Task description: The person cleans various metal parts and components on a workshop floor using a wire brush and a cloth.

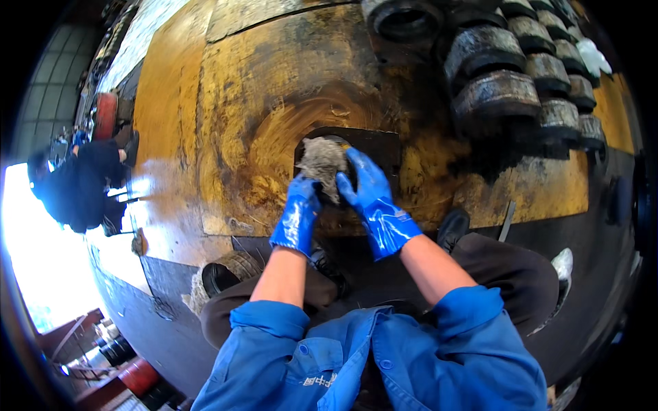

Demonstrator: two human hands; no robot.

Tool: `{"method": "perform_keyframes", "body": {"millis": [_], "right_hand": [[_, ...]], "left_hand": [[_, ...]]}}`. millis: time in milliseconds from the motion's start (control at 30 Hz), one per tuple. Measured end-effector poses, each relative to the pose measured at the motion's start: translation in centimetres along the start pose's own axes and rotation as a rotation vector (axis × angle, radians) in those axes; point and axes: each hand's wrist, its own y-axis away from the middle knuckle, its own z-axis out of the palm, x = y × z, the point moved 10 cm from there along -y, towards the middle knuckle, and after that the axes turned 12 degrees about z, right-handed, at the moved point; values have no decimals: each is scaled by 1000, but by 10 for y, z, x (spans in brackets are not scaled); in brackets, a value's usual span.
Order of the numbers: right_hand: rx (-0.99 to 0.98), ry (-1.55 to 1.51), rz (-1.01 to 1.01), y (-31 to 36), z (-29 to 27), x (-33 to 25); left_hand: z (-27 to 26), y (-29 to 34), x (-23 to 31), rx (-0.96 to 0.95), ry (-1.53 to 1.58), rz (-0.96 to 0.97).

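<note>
Stained yellow plywood sheets bear rust-marked cylindrical parts and a dark flat sheet. The right hand has fingers together, thumb spread; the left hand meets the lower left of a grey fibrous rag, finger closure hidden. The rag lies between them over the sheet, apparently atop something dark. Slick gloves could let it slip.

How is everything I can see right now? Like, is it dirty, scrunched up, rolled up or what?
Left hand: gloved, at the rag's lower edge.
Right hand: gloved, thumb and fingers apart, beside the rag.
Gloves: on, shiny.
Rag: scrunched up.
Board: stained, with dark smears.
Metal parts: dirty, set in rows.
Sleeves: rolled up.
</note>
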Motion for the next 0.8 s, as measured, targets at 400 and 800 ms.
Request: {"method": "perform_keyframes", "body": {"millis": [400, 800], "right_hand": [[-293, -1213, 1075, 20, 148, 112], [-56, -988, 1203, -48, 188, 147]], "left_hand": [[-72, 9, 29, 442, -211, 82], [-93, -36, -69, 227, -134, 69]]}}
